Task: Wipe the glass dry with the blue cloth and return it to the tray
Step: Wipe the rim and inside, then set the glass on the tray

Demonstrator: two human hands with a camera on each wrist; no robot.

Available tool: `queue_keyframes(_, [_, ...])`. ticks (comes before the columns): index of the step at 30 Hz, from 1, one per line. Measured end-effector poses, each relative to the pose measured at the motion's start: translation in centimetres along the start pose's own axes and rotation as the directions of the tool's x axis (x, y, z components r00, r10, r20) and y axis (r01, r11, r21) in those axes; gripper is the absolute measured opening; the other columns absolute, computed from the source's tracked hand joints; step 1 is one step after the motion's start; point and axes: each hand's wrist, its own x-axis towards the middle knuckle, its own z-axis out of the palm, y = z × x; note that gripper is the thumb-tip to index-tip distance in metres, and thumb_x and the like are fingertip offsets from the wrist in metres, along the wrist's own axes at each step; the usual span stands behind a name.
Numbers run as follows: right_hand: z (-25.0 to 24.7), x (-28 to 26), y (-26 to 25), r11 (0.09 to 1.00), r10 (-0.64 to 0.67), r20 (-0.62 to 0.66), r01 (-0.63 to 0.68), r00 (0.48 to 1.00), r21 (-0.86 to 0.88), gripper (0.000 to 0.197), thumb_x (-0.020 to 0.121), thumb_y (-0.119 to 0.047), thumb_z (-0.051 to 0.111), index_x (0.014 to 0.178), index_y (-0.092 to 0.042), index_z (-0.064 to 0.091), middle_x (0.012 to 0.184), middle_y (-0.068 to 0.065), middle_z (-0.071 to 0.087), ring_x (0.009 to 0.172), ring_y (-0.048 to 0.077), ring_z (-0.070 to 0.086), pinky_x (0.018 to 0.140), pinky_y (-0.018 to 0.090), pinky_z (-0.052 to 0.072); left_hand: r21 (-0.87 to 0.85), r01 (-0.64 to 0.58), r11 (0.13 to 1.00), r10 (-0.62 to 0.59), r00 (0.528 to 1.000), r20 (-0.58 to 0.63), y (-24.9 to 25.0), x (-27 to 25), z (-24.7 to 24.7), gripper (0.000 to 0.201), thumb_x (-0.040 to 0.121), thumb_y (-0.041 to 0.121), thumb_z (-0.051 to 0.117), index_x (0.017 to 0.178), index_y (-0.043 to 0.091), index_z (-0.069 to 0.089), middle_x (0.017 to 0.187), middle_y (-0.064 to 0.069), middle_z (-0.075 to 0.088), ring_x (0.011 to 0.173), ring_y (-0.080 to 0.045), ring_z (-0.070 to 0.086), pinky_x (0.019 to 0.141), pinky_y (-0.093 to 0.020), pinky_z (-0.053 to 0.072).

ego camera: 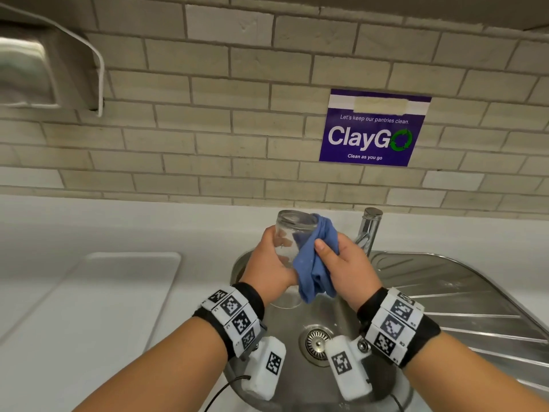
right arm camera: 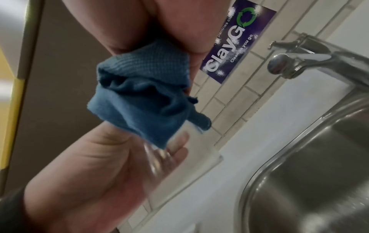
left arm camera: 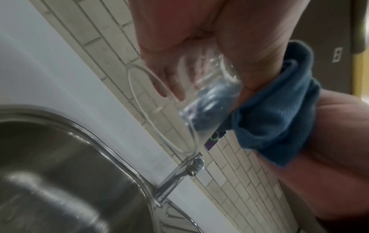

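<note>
Over the sink (ego camera: 445, 281) now, and the wipe is in full flow. The left hand (ego camera: 269, 263) is wrapped round the glass (ego camera: 292, 233), fingers curled about its wall, holding it up above the basin, tilted, mouth towards the wall. The right hand (ego camera: 346, 267) has the cloth (ego camera: 315, 263) bunched in a tight grip, thumb on top, pressed against the side of the glass nearest the tap (ego camera: 368, 230).

To do this well, I'd say: keep the left grip firm but low, turn the glass against the cloth instead of scrubbing hard, and get the cloth inside too. Wet glass may slip, so stay over the sink.

The tray (ego camera: 98, 295) sits on the counter just beside the sink, on the left-hand side, bare and waiting.
</note>
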Motion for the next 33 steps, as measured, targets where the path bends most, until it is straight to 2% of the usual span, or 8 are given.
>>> queue_keyframes(4, [-0.4,0.5,0.2,0.996,0.005,0.021,-0.003,1.000,-0.089,0.016,0.093,-0.021,0.047,0.103,-0.027,0.058,0.094,-0.009,0.066,0.089,0.003,0.061,0.078,0.016,0.047,-0.285,0.130,0.950,-0.063,0.970,0.234,-0.1,-0.3,-0.9,0.088,0.055,0.018,0.081,0.134,0.027,0.043,0.137,-0.007,0.054,0.122,-0.022,0.060,0.099,-0.045,0.053])
queue_keyframes(6, [-0.7,0.5,0.3,0.997,0.014,0.075,-0.008,0.997,-0.077,0.017,0.092,-0.021,0.047,0.094,-0.034,0.058,0.093,-0.010,0.067,0.090,0.005,0.062,0.079,0.020,0.047,-0.484,0.258,0.836,-0.091,0.936,0.341,-0.1,-0.3,-1.8,0.082,0.060,0.010,0.073,0.137,0.021,0.045,0.140,-0.018,0.053,0.118,-0.032,0.060,0.090,-0.048,0.057])
queue_keyframes(8, [-0.5,0.4,0.4,0.995,0.021,0.144,-0.007,0.989,-0.096,0.017,0.092,-0.020,0.048,0.092,-0.033,0.058,0.092,-0.008,0.067,0.089,0.009,0.063,0.078,0.021,0.048,-0.548,0.308,0.778,-0.112,0.926,0.361,-0.5,-0.1,-2.2,0.083,0.064,0.002,0.071,0.141,0.016,0.042,0.137,-0.027,0.054,0.110,-0.038,0.064,0.080,-0.046,0.060])
queue_keyframes(12, [0.4,0.5,0.4,0.980,0.019,0.186,0.018,0.982,-0.197,0.012,0.090,-0.020,0.052,0.099,-0.018,0.059,0.087,-0.003,0.066,0.082,0.012,0.062,0.071,0.016,0.047,-0.545,0.248,0.801,-0.069,0.943,0.326,-1.2,0.1,-2.1,0.082,0.062,0.001,0.079,0.137,-0.003,0.046,0.134,-0.039,0.052,0.119,-0.049,0.058,0.094,-0.052,0.053])
queue_keyframes(17, [1.3,-0.2,0.6,0.966,-0.030,0.206,0.082,0.978,-0.246,0.015,0.088,-0.022,0.055,0.101,-0.017,0.061,0.091,0.004,0.069,0.085,0.014,0.062,0.072,0.016,0.045,-0.602,0.118,0.790,0.025,0.974,0.223,-1.0,-0.7,-2.1,0.048,0.071,-0.001,0.070,0.117,-0.009,0.062,0.107,-0.026,0.066,0.099,-0.036,0.064,0.086,-0.046,0.056])
queue_keyframes(21, [1.5,-1.7,2.4,0.959,0.046,0.243,0.025,0.969,-0.283,0.009,0.088,-0.025,0.056,0.095,-0.022,0.061,0.087,-0.006,0.067,0.081,0.005,0.060,0.072,0.012,0.043,-0.723,0.028,0.690,0.013,0.999,0.051,-0.9,-0.8,-2.8,0.027,0.068,-0.006,0.064,0.087,0.013,0.069,0.073,-0.002,0.069,0.073,-0.023,0.067,0.062,-0.030,0.058])
queue_keyframes(28, [1.7,-1.3,2.1,0.953,0.293,0.073,-0.298,0.953,0.061,0.009,0.087,-0.026,0.058,0.080,-0.021,0.062,0.079,0.001,0.069,0.077,0.016,0.065,0.071,0.027,0.050,-0.815,-0.060,0.577,-0.004,0.997,-0.076,-2.1,-0.9,-2.3,0.095,0.047,0.003,0.083,0.135,0.007,0.048,0.111,-0.007,0.064,0.111,-0.021,0.063,0.081,-0.027,0.058])
queue_keyframes(33, [1.4,-0.6,2.4,0.726,0.500,0.196,-0.532,0.843,0.436,0.010,0.086,-0.010,0.057,0.082,-0.004,0.065,0.078,0.012,0.070,0.076,0.026,0.066,0.072,0.036,0.054,-0.847,0.026,0.531,-0.005,1.000,0.027,-1.7,-1.5,-2.6,0.091,0.029,0.020,0.102,0.111,0.010,0.065,0.099,-0.004,0.074,0.098,-0.020,0.072,0.078,-0.032,0.060])
